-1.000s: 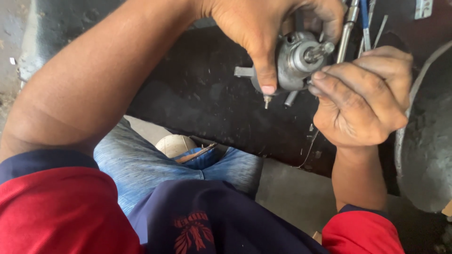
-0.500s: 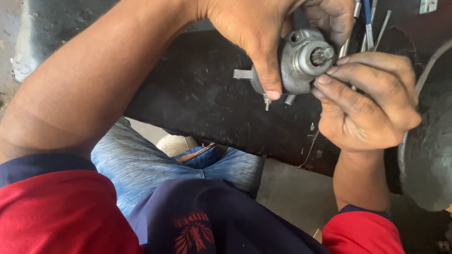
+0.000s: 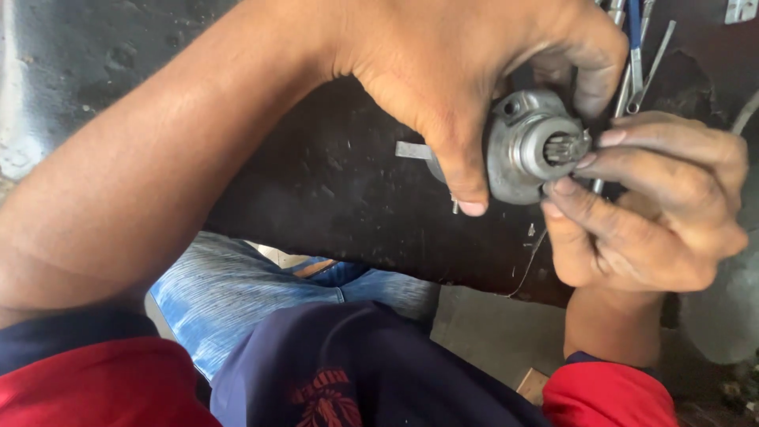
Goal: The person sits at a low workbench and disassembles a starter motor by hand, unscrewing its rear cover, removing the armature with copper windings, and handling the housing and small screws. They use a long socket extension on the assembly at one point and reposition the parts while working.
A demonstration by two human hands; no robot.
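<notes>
Grey cast-metal round housing (image 3: 526,150) sits gripped by both hands, left (image 3: 466,71) clamping, right (image 3: 656,205) pinching its toothed shaft.

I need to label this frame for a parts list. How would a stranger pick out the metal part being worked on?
Look above the dark, greasy work surface, between the two hands. The left hand grips a round grey metal housing while the right hand fingers its centre. Unlike the thin tools behind, it is stubby with a small toothed gear.

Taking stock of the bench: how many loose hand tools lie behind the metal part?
3 at least: slim metal tools at top right, a blue-handled one among them, behind the metal part. The hands may hide more.
</notes>
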